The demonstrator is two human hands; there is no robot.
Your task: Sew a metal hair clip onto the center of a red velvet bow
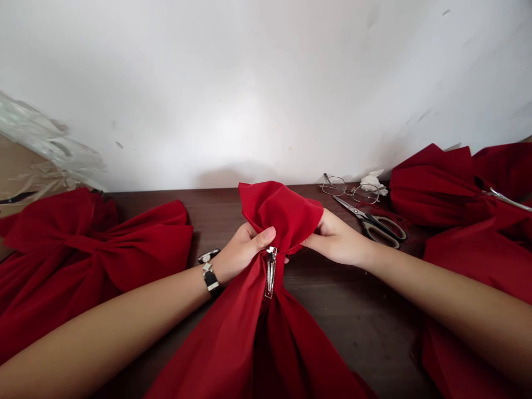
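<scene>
A large red fabric bow is held up in front of me, its gathered middle facing the camera and long tails hanging toward me. On that gathered middle sits a silver metal hair clip, lying lengthwise. My left hand grips the bow from the left, thumb pressed on the cloth just above the clip; its other fingers are mostly behind the fabric. My right hand is closed on the right edge of the bow's upper loop, with its fingertips hidden by the cloth.
Another red bow lies on the dark table at left. To the right are scissors, eyeglasses, crumpled white tissue and more red fabric. Clear plastic wrapping is at far left, before a white wall.
</scene>
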